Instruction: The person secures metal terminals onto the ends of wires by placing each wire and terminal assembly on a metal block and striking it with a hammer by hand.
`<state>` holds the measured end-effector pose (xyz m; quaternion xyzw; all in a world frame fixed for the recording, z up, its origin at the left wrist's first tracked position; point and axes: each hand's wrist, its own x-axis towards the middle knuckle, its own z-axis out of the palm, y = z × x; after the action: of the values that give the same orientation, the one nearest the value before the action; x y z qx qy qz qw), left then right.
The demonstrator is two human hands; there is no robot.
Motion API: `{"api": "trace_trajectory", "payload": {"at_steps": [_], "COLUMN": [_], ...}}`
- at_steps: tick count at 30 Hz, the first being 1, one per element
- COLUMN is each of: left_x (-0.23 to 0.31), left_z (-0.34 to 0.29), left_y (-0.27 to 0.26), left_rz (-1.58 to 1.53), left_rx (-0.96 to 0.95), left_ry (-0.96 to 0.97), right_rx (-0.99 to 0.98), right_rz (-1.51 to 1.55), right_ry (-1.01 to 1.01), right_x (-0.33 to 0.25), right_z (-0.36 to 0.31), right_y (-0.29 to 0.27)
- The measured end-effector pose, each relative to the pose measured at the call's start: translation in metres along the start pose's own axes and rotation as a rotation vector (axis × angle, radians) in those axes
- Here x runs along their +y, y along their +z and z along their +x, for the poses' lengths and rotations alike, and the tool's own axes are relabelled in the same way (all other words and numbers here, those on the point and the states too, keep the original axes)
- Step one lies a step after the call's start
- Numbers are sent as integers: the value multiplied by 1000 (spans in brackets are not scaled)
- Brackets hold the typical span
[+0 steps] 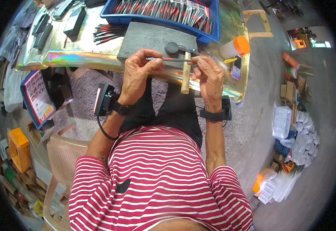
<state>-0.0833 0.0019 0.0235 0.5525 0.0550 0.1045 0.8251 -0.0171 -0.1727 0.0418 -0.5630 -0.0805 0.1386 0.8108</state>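
Observation:
Between my two hands lies a slim, dark and red rod-like piece (pixel 174 59), held level above the table's front edge. My left hand (pixel 137 73) pinches its left end between thumb and fingers. At the other end, the fingertips of my right hand (pixel 210 75) are closed on it. Just behind it a hammer (pixel 185 77) rests with its dark head on a grey stone slab (pixel 147 38) and its wooden handle jutting over the table edge. Left of the slab is a loose bunch of similar red and black pieces (pixel 108 34).
A blue tray (pixel 156 19) full of similar pieces stands behind the slab. On the right are an orange-lidded jar (pixel 235 47) and a phone-like object (pixel 236 68). Black boxes (pixel 74 23) lie on the left. A plastic chair (pixel 66 152) stands to my left.

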Motion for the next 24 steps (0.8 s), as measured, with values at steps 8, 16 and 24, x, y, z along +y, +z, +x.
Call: {"api": "trace_trajectory", "payload": {"at_steps": [8,16,24], "left_x": [-2,-7,-9], "left_z": [-7,-10,-11], "left_y": [-6,-14,-17], "left_rz": [-242,-390,-420], "left_rx": [11,19,33], "left_ry": [-40,-88,-83], "right_rx": [-5,-12,-25], "right_rz": [94,116,142], "right_ry": [-62,-45,-28], "right_x": [-4,-4,-4], "right_z": [-8,-11,-11], "right_y": [25,38,43]}}
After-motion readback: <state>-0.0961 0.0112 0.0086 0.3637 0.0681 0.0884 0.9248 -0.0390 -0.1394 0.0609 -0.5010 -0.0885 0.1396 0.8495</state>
